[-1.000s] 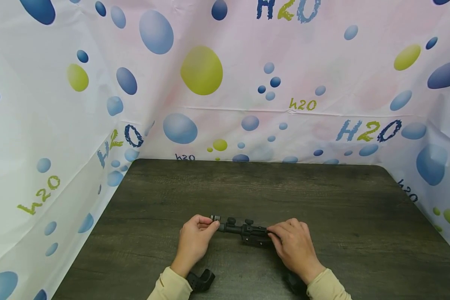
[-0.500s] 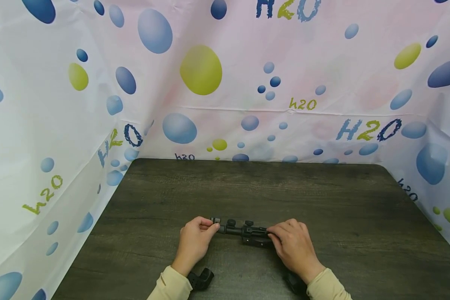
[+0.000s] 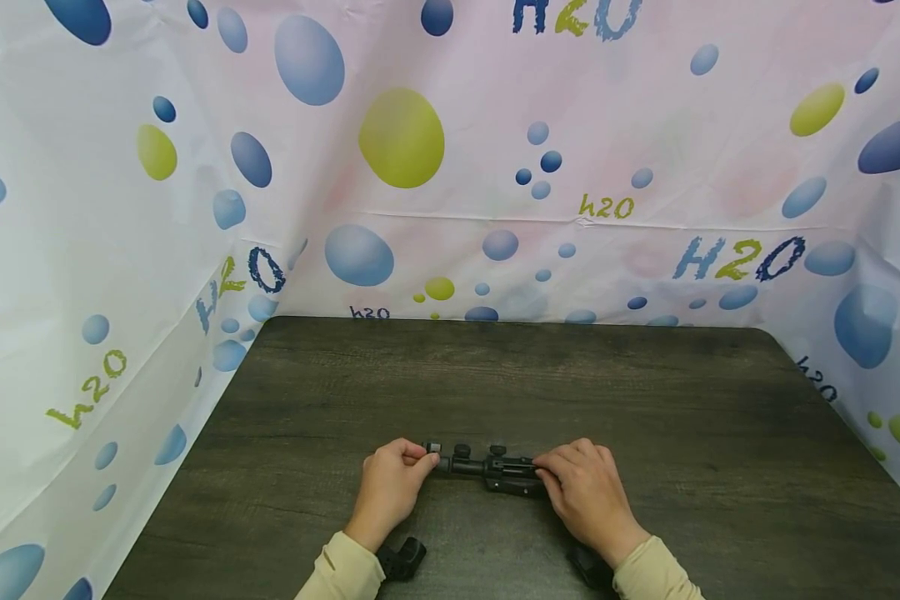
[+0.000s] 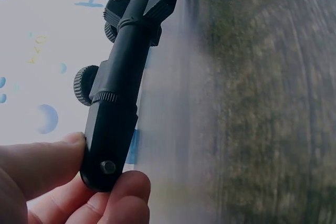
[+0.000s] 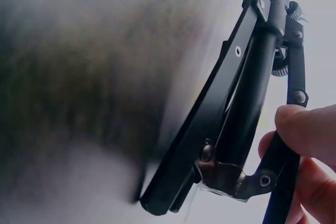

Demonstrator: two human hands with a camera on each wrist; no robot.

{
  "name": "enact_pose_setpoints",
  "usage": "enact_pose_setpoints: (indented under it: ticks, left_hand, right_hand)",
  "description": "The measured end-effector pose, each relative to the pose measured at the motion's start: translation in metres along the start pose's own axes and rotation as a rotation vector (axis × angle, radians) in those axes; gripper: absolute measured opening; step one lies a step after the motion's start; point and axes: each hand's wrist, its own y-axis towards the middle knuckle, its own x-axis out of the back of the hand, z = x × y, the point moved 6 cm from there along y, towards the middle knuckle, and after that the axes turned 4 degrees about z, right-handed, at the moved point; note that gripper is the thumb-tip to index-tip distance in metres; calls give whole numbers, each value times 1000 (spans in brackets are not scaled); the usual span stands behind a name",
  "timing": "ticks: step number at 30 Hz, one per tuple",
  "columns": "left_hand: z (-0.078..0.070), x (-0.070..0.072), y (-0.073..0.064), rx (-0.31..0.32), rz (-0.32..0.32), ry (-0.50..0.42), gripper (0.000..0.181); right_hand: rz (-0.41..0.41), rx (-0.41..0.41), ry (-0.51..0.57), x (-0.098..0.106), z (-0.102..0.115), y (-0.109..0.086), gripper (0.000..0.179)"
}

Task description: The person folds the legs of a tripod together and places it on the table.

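Observation:
Between both hands, a small black tripod (image 3: 468, 465) lies crosswise, its legs folded along the centre column. My left hand (image 3: 388, 492) pinches its left end, with the thumb on one side and curled fingers on the other. That rounded end piece (image 4: 108, 145) has a metal screw head in the left wrist view, and a ridged knob (image 4: 85, 85) stands out beside it. At the other end my right hand (image 3: 588, 500) holds one slim leg (image 5: 295, 66) between thumb and fingers. Another leg (image 5: 194, 124) angles slightly away from the column (image 5: 252, 93), joined by a hinged bracket.
A dark wood-grain table (image 3: 510, 375) spreads beneath the hands. Behind and to the left hangs a white sheet (image 3: 465, 67) with blue and green dots. Black camera mounts sit at the left wrist (image 3: 402, 558) and right wrist (image 3: 589, 567).
The tripod's left end has dipped slightly toward me along with the left hand, so it lies more level in the head view. Both hands keep their hold; the right has barely moved.

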Motion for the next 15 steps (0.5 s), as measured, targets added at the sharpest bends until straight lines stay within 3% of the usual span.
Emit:
enact_pose_setpoints:
  ticks: [15]
  left_hand:
    - [3,-2,2,19,2,72,15]
  right_hand:
    - [18,-10,-1,-3,2,0,19]
